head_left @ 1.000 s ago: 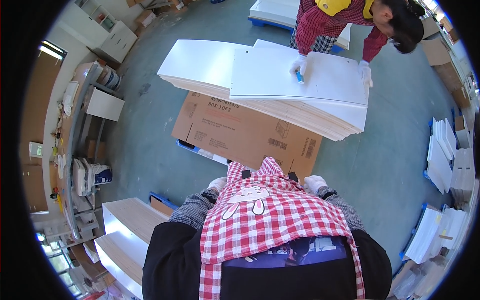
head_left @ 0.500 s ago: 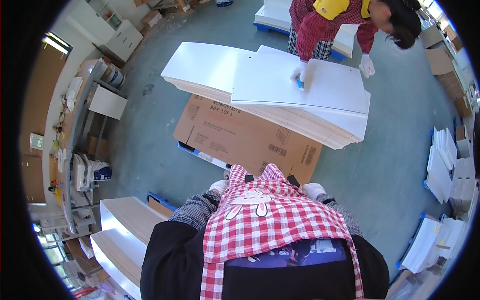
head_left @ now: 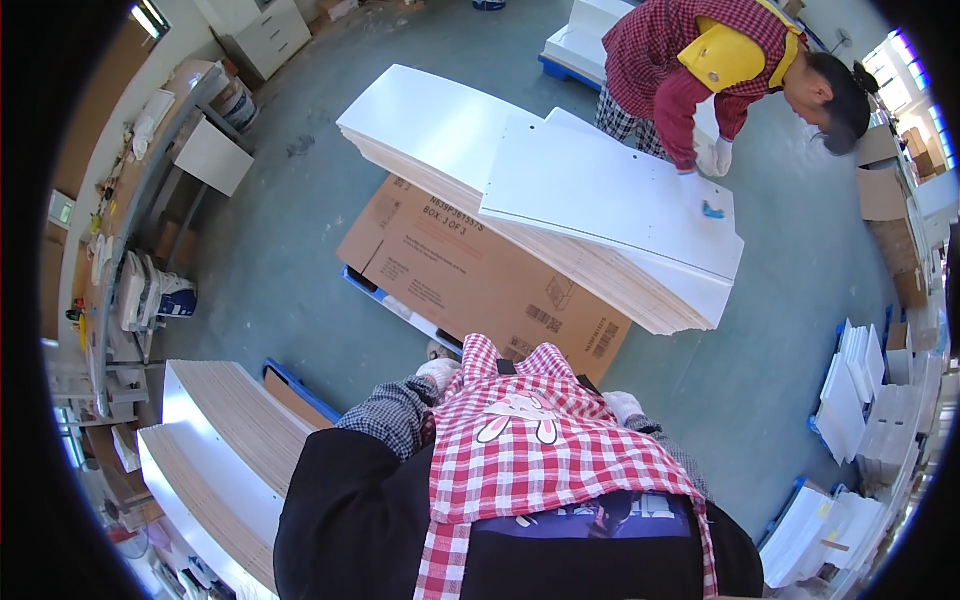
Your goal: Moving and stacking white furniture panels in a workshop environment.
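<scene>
Looks stiff, broad and probably heavy, that cardboard box [head_left: 480,275] just ahead of left hand [head_left: 438,372] and right hand [head_left: 622,405], both gloved, grip unclear, touching nothing; best taken at opposite edges.

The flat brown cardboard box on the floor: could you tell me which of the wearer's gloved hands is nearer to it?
Left, narrowly. The left hand hangs just short of the cardboard box, by its near edge. The right hand sits slightly farther back, off the box's near right corner. Neither visibly touches it.

Gloved hands [head_left: 440,372] [head_left: 622,405] low — close to waist
</scene>
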`<move>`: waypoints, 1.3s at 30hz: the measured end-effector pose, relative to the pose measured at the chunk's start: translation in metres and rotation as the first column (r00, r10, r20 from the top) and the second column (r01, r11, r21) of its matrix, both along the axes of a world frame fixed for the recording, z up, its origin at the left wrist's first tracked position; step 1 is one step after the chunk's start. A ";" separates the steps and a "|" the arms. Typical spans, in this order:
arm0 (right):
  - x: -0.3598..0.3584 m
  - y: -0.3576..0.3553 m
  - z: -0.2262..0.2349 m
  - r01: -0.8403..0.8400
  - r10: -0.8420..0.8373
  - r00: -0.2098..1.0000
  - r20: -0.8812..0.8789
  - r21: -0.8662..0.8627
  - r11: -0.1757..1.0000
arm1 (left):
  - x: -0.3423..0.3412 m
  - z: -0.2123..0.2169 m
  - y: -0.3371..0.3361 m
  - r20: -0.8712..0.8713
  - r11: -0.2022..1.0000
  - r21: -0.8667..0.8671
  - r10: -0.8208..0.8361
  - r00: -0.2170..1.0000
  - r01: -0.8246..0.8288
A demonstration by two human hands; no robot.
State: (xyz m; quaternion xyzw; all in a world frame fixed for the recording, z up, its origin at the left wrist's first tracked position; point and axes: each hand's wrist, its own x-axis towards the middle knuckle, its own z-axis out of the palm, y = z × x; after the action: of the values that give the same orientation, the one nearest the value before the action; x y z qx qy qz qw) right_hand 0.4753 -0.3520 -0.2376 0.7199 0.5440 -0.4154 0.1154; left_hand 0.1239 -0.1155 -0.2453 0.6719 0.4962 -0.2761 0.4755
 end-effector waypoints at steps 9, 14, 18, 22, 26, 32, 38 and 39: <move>0.003 0.012 -0.011 0.038 -0.038 0.999 0.017 0.029 0.999 | -0.009 -0.024 0.003 0.074 0.998 0.005 -0.063 0.995 0.063; 0.001 0.016 -0.006 0.026 -0.027 0.999 0.019 0.024 0.999 | -0.009 -0.018 0.013 0.071 0.998 0.020 -0.059 0.996 0.058; 0.012 0.010 -0.024 0.112 -0.112 0.994 0.016 0.024 0.993 | -0.005 -0.008 0.017 0.116 1.000 0.001 0.007 0.993 -0.007; 0.017 0.002 -0.020 0.351 -0.362 0.919 -0.157 -0.092 0.932 | 0.014 0.018 0.017 0.075 1.000 -0.003 0.004 0.997 -0.004; 0.003 0.008 -0.013 0.580 -0.613 0.763 -0.205 -0.203 0.789 | 0.009 0.015 0.025 0.036 0.997 0.032 -0.068 0.997 0.067; 0.005 -0.007 -0.023 0.017 -0.019 0.999 0.031 0.057 0.998 | 0.016 0.008 0.033 0.088 0.985 0.080 -0.157 0.984 0.151; 0.017 -0.007 -0.025 0.434 -0.435 0.880 -0.190 -0.050 0.900 | 0.015 -0.008 0.039 0.049 0.977 0.096 -0.196 0.979 0.190; 0.018 -0.004 -0.020 0.448 -0.449 0.874 -0.184 -0.050 0.893 | 0.018 -0.008 0.038 0.060 0.983 0.088 -0.167 0.984 0.162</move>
State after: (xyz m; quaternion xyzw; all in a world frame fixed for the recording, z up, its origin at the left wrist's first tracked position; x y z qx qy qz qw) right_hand 0.4934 -0.3557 -0.2572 0.7828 0.3695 -0.4994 -0.0346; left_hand 0.1422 -0.0774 -0.2532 0.7388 0.4336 -0.2708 0.4392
